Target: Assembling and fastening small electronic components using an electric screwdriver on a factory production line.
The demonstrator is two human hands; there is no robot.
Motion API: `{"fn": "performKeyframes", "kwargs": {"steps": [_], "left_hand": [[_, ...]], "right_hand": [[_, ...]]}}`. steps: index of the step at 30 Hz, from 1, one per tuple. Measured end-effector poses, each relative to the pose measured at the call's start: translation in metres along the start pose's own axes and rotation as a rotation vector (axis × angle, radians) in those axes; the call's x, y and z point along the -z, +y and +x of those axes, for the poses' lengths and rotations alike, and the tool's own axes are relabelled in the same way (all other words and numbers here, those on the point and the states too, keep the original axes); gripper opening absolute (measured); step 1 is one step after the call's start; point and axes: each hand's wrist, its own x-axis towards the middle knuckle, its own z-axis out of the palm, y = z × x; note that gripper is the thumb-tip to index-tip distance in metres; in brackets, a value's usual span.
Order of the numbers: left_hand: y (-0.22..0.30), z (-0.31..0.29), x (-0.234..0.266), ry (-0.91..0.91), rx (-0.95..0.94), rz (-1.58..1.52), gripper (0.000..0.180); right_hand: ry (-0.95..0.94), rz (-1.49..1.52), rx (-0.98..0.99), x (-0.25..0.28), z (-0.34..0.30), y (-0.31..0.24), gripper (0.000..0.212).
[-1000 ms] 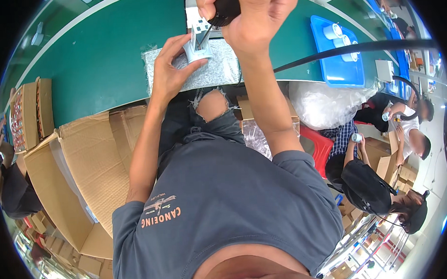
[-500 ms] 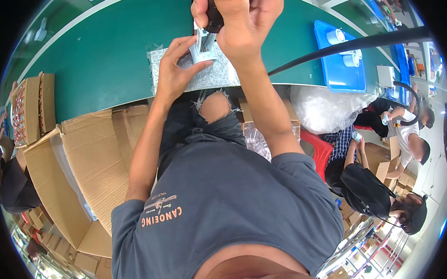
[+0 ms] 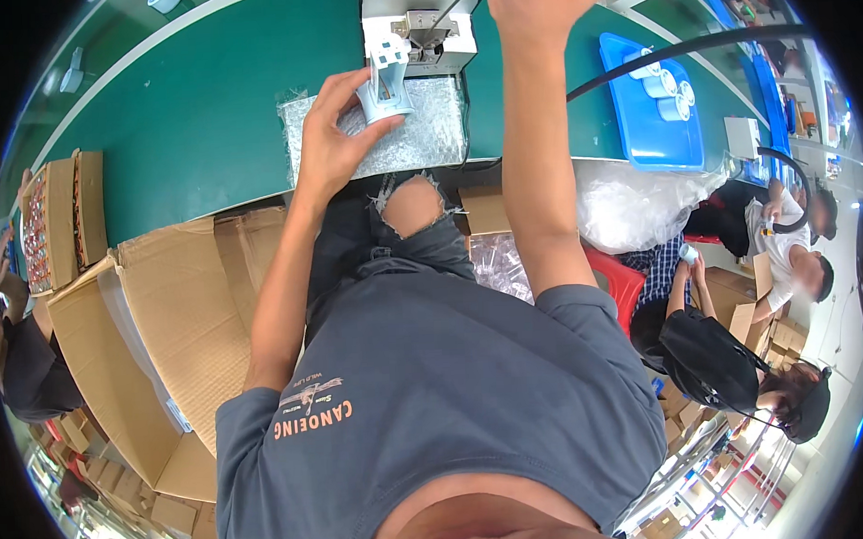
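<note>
A pale blue plastic part [image 3: 385, 98] with a round flared base and an upright bracket-like top stands tilted over a sheet of bubble wrap [image 3: 427, 137]. My left hand [image 3: 334, 130] is closed on its base, thumb in front and fingers behind. My right hand [image 3: 548, 7] is up at the top edge, its fingers partly cut off. From it a thin metal bit [image 3: 453, 10] of an electric screwdriver slants down to the metal front of a white box-shaped machine [image 3: 415, 61]. The screwdriver's body is mostly out of view.
A blue tray [image 3: 660, 152] with several white round parts lies at the right of the green table [image 3: 198, 116]. A black cable [image 3: 690, 47] crosses above it. An open cardboard box [image 3: 177, 326] is at my left, clear plastic bags [image 3: 629, 206] below the tray. Other people sit at right.
My right hand has lifted the screwdriver off the plastic part and moved to the right and away, uncovering the white machine. My left hand keeps hold of the part in nearly the same place.
</note>
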Motion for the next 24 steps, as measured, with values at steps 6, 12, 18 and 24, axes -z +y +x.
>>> {"fn": "performKeyframes", "kwargs": {"steps": [6,12,18,24], "left_hand": [[0.003,0.001,0.001,-0.022,0.012,-0.019,0.059],[0.001,0.000,0.000,-0.012,0.008,-0.044,0.059],[0.006,0.003,-0.003,-0.013,0.008,0.005,0.061],[0.008,0.001,0.000,-0.006,0.041,0.000,0.058]], "right_hand": [[-0.086,-0.019,-0.070,0.001,-0.010,0.004,0.023],[-0.069,-0.034,-0.091,-0.004,-0.016,-0.007,0.028],[0.064,0.255,-0.179,-0.018,-0.039,-0.037,0.044],[0.032,0.088,-0.229,-0.034,-0.059,-0.035,0.037]]}}
